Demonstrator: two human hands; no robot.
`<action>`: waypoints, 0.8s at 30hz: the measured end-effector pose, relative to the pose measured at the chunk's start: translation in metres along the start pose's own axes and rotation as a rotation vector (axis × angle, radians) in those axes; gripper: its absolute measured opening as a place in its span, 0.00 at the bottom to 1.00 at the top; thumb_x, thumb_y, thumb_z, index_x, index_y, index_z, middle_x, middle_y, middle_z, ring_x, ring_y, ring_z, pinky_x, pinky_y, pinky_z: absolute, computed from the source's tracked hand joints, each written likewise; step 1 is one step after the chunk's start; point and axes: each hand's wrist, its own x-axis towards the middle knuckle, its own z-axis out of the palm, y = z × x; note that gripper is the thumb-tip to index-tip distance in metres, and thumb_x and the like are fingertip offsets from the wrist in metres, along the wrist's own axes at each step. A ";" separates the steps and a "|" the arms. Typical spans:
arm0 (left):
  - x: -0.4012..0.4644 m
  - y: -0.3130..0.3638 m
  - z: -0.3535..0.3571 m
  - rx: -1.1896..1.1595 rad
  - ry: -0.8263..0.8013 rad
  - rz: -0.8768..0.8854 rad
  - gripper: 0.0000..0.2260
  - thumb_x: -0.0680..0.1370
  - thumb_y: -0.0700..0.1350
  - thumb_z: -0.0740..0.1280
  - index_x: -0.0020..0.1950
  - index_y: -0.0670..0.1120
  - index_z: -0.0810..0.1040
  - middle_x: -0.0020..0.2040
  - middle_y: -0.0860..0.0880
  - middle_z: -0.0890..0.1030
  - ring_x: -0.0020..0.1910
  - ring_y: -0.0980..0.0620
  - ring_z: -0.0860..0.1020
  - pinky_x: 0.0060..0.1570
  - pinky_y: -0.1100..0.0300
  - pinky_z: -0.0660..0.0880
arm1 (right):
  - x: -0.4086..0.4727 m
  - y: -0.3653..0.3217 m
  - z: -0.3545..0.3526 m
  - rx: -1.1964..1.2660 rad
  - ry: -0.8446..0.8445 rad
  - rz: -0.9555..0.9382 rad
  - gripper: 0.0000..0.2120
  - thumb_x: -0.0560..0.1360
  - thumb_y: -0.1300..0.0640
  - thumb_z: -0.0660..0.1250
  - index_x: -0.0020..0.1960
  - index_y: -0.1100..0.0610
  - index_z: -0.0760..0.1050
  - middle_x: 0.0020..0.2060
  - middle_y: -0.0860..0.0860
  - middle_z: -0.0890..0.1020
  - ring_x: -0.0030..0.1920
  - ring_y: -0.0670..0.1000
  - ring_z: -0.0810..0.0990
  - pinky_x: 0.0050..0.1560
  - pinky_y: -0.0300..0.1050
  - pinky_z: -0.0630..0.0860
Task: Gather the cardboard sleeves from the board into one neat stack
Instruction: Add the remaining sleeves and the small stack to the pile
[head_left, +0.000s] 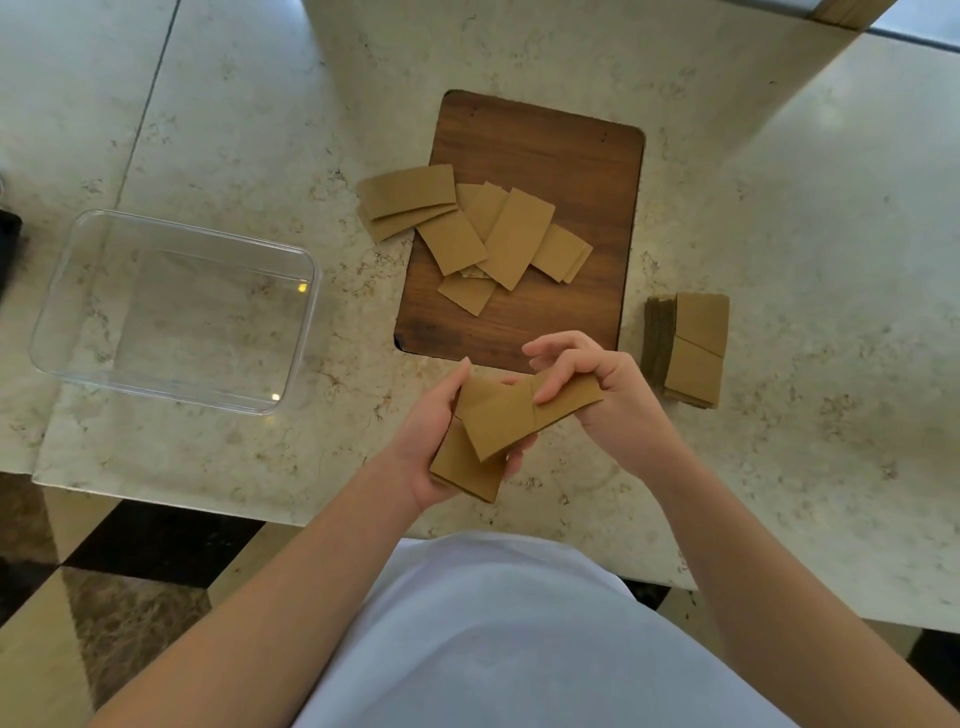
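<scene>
Both hands, left hand (441, 441) and right hand (597, 395), pinch crossed cardboard sleeves (498, 421) above my worktop (779, 208) (more litter the wooden board (571, 156)); I'd fear skewed ones slipping out.

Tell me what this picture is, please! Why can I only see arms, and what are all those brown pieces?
There is only one picture, taken by a camera on a person's head that looks down, so you see only arms. No machine here. The left hand and right hand both hold a few brown cardboard sleeves. More loose sleeves lie scattered on a wooden board, some sticking over its left edge. A neat stack sits right of the board. A see-through plastic box stands on the left. Everything rests on a pale stone table.
</scene>
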 end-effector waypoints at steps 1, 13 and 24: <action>0.000 0.001 0.001 0.016 -0.018 0.002 0.29 0.83 0.64 0.57 0.63 0.43 0.84 0.49 0.38 0.85 0.40 0.41 0.82 0.35 0.52 0.80 | -0.001 0.000 0.000 0.031 -0.002 0.005 0.19 0.72 0.82 0.65 0.36 0.59 0.80 0.58 0.57 0.79 0.55 0.43 0.82 0.55 0.44 0.79; -0.006 -0.003 0.006 0.164 -0.247 -0.072 0.26 0.77 0.63 0.72 0.62 0.43 0.84 0.51 0.39 0.85 0.45 0.40 0.86 0.41 0.46 0.83 | 0.008 0.002 0.007 0.167 -0.171 0.069 0.27 0.73 0.82 0.60 0.27 0.57 0.80 0.65 0.53 0.79 0.55 0.56 0.82 0.36 0.63 0.79; 0.022 0.004 0.003 -0.194 0.274 0.244 0.25 0.81 0.69 0.58 0.68 0.52 0.76 0.51 0.39 0.88 0.47 0.38 0.87 0.43 0.41 0.83 | 0.015 0.016 0.020 -0.697 0.516 -0.350 0.07 0.71 0.67 0.71 0.46 0.58 0.84 0.43 0.50 0.81 0.46 0.53 0.78 0.44 0.45 0.75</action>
